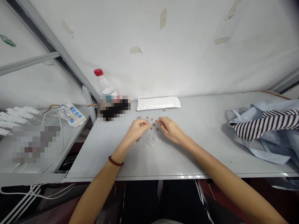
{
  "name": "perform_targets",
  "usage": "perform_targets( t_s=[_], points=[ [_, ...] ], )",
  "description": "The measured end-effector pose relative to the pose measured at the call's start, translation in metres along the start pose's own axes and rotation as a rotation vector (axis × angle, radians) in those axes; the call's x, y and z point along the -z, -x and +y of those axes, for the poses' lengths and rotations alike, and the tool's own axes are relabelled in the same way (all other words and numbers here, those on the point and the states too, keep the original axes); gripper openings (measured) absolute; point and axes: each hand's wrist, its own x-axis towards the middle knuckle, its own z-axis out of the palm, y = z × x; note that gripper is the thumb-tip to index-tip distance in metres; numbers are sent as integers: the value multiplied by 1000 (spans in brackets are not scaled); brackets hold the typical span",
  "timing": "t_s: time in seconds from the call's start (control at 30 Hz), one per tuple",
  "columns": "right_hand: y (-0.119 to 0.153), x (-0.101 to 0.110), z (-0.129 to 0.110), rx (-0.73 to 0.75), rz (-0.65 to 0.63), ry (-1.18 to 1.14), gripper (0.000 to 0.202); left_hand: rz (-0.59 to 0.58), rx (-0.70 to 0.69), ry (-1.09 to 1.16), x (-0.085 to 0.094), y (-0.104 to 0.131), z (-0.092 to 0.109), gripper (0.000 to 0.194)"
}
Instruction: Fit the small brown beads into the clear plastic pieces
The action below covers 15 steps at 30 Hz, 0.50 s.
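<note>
Small clear pieces [149, 140] lie loose on the grey table, mixed farther back with little copper-brown bits [154, 124]. At the left side of this scatter is my left hand [138, 129], thumb and fingers pinched together. Whatever its fingertips hold is too small to name. My right hand [171, 129] comes in from the other side, also pinched, with a tiny brownish bit near its fingertips. Whether that bit is gripped or lies behind them, I cannot tell. Both hands are close together but apart. A dark red beaded bracelet [116, 161] circles my left wrist.
A white padded packet [158, 103] lies along the wall. Behind left stands a red-capped clear bottle [105, 84], beside a blurred-out dark patch. Striped and light-blue cloth [261, 130] is heaped right. On the left surface is a white-and-blue power strip [74, 115] with cables.
</note>
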Motion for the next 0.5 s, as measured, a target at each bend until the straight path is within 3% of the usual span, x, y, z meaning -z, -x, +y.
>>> perform_targets(
  t_s=[0.07,0.17,0.5],
  points=[
    [0,0,-2,-22,-8,13,20,51,-144,-405,-6,-2,-8,13],
    [-1,-1,-3,-42,-39,73,16,83,-272,-711,-12,-7,-17,17],
    [-2,-1,-3,28,-97,274,24,50,-358,-935,-14,-10,-17,29]
  ],
)
